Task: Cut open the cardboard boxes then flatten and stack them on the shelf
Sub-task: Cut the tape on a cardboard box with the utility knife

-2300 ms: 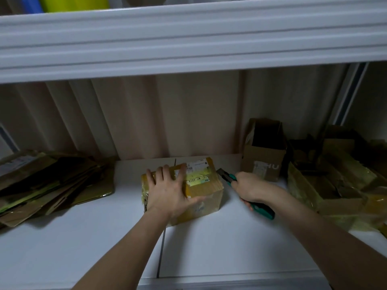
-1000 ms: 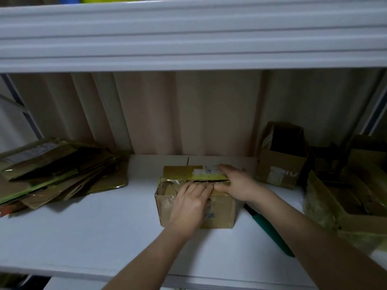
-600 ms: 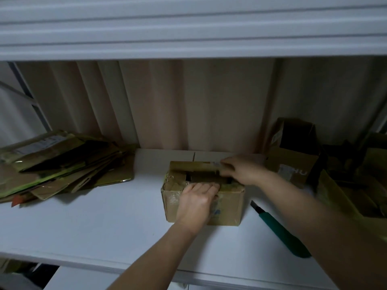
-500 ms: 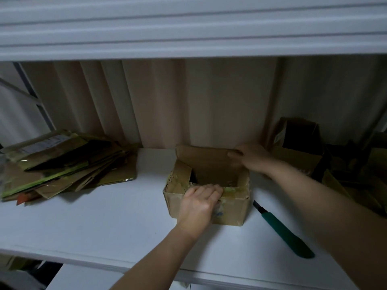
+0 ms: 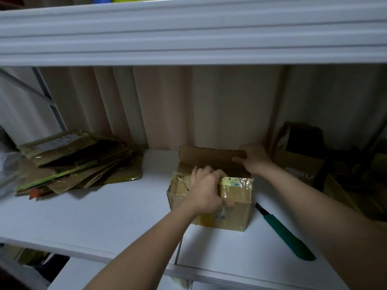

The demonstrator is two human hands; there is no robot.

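Standing at the white shelf (image 5: pixel 100 218), we are working on the small cardboard box (image 5: pixel 230 212) sitting near its middle. Our left hand (image 5: pixel 206 189) is curling over the near flap (image 5: pixel 236 183), gripping its taped edge, while our right hand (image 5: pixel 254 161) is holding the far flap (image 5: pixel 209 156) upright by its right corner, thumb in front. The green-handled cutter (image 5: pixel 287 232) is lying on the shelf just right of the box, touching neither hand. A pile of flattened cardboard (image 5: pixel 75 162) is lying to the left, well apart, and opened boxes (image 5: pixel 301 155) are standing at the right.
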